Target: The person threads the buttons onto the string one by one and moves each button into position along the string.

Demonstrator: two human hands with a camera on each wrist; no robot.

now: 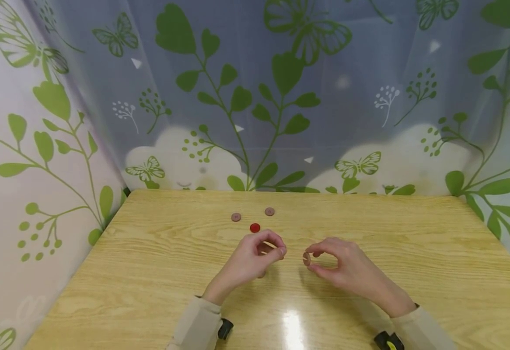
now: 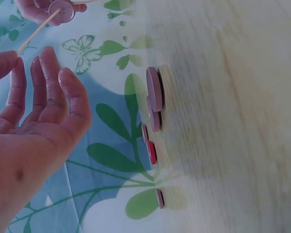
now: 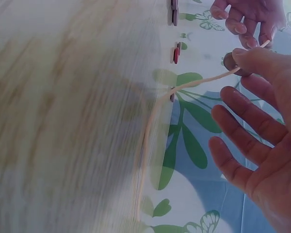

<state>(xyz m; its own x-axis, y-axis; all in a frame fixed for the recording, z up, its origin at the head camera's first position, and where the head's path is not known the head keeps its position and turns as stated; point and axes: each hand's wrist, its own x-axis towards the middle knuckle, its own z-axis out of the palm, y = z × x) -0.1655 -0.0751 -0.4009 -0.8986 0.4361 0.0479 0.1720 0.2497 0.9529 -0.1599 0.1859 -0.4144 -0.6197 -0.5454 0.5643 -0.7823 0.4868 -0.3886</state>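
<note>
A curtain (image 1: pixel 368 43) printed with leaves and butterflies stands beyond both hands, cut off at the top. Beneath them lies the wooden desk (image 1: pixel 128 253), its near edge out of frame. The left sleeve (image 1: pixel 198 323) and right sleeve (image 1: pixel 423 325) run off the bottom. The left hand (image 1: pixel 252 260) pinches a pale cord (image 3: pixel 199 81) between thumb and forefinger, its other fingers loosely bent. The right hand (image 1: pixel 347 265) pinches a mauve button (image 2: pixel 65 14) by its rim, thumb partly covering it in the right wrist view. The dark devices below the wrists are hard to make out. From the left fingertips the cord seems to pass through that button, then trails below the right hand; in the head view it is barely visible. Beyond the left hand lie two mauve buttons, one leftward (image 1: pixel 236 217), one farther (image 1: pixel 270 212), and a red button (image 1: pixel 255 227) just past its knuckles. Two more mauve buttons (image 2: pixel 155 90) appear in the left wrist view, overlapping.
</note>
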